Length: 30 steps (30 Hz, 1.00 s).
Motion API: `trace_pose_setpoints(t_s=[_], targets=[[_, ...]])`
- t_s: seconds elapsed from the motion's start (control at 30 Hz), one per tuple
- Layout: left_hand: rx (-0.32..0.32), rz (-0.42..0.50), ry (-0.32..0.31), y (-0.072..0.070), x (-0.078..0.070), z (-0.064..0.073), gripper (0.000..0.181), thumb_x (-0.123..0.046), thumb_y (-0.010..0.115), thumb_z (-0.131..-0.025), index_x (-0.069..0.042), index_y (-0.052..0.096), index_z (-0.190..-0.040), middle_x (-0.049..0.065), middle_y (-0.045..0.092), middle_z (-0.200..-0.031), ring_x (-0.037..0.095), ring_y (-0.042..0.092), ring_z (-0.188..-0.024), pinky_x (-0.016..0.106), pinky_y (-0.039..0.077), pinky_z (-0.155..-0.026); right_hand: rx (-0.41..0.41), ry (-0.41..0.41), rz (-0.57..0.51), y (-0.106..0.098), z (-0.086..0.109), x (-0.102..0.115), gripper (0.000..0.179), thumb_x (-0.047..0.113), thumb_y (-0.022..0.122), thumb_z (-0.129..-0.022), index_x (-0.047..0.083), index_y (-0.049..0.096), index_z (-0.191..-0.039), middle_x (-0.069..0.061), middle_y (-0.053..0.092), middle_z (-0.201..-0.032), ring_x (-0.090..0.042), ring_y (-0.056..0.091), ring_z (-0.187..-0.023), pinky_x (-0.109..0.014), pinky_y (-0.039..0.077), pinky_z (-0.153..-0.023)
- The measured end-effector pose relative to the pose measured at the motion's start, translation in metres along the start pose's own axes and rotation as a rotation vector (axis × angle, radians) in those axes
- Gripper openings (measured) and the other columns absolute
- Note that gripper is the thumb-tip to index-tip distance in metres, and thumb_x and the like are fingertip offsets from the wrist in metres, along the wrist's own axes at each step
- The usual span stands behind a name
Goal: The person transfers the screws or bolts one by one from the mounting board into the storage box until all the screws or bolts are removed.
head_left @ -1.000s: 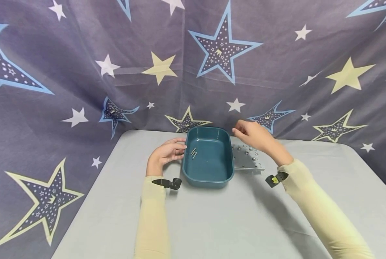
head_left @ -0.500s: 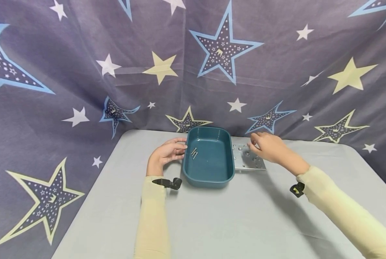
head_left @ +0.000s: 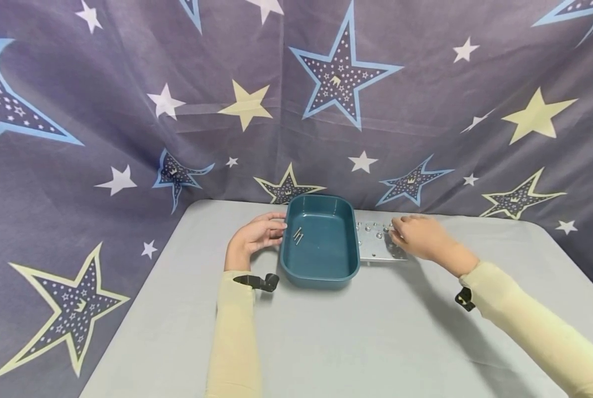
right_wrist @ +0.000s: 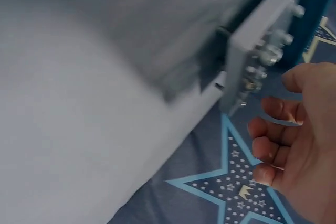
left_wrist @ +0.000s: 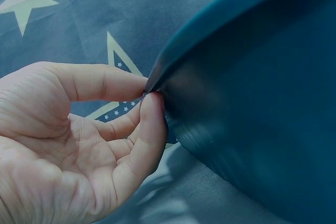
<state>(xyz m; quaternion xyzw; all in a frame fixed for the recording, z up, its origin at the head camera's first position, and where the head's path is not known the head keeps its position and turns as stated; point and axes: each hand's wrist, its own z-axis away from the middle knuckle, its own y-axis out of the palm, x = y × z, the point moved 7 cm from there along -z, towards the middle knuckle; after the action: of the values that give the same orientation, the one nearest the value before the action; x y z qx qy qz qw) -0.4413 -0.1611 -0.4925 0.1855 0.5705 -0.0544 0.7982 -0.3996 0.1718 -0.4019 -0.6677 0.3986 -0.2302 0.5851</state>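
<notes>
Teal in colour, an open rectangular bin (head_left: 321, 246) with rounded corners stood, in the head view, toward the far side of the pale grey table (head_left: 296, 342). A few thin metal pins (head_left: 297, 236) lay on its floor, toward the left. Just right of the bin was a flat silvery metal plate (head_left: 368, 249) bearing small, round, shiny fittings (head_left: 379, 235). The two hands were well apart: the left hand (head_left: 258, 233) was at the bin's left side, the right hand (head_left: 418, 236) over the plate's right part with fingers bent. A purple-grey, star-printed cloth (head_left: 202, 138) hung at the far side.

In the left wrist view, the left hand pinched the edge of the bin's rim between its digits.

In the right wrist view, the right hand was loosely curled, its fingertips spaced apart near the fittings, with a gap showing between them and the plate.
</notes>
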Motion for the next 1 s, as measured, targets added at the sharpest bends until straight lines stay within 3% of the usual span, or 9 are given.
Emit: trace_pose_setpoints(t_s=[0.23, 0.6, 1.0], targets=[[-0.005, 0.008, -0.004, -0.001, 0.001, -0.001, 0.046, 0.0, 0.051, -0.101, -0.001, 0.039, -0.145, -0.003, 0.066, -0.086, 0.006, 0.065, -0.074, 0.021, 0.055, -0.066, 0.006, -0.006, 0.008, 0.016, 0.004, -0.002, 0.022, 0.014, 0.058, -0.099, 0.009, 0.054, -0.078, -0.006, 0.057, -0.068, -0.03, 0.062, -0.064, -0.048, 0.054, -0.066], [-0.004, 0.005, -0.001, 0.001, 0.001, -0.001, 0.047, 0.0, 0.051, -0.101, -0.001, 0.038, -0.147, -0.004, 0.067, -0.086, 0.005, 0.065, -0.075, 0.021, 0.055, -0.067, 0.038, -0.02, 0.044, 0.023, 0.003, 0.0, 0.017, 0.013, 0.057, -0.1, 0.006, 0.057, -0.084, -0.009, 0.06, -0.071, -0.033, 0.066, -0.071, -0.047, 0.055, -0.07], [0.004, -0.015, 0.007, -0.001, 0.001, -0.001, 0.054, -0.002, 0.051, -0.102, 0.001, 0.032, -0.153, -0.004, 0.067, -0.09, 0.005, 0.066, -0.078, 0.022, 0.055, -0.071, -0.003, -0.022, 0.12, 0.029, 0.003, 0.006, 0.009, 0.005, 0.058, -0.095, 0.002, 0.057, -0.087, -0.013, 0.061, -0.071, -0.032, 0.063, -0.065, -0.045, 0.056, -0.062]])
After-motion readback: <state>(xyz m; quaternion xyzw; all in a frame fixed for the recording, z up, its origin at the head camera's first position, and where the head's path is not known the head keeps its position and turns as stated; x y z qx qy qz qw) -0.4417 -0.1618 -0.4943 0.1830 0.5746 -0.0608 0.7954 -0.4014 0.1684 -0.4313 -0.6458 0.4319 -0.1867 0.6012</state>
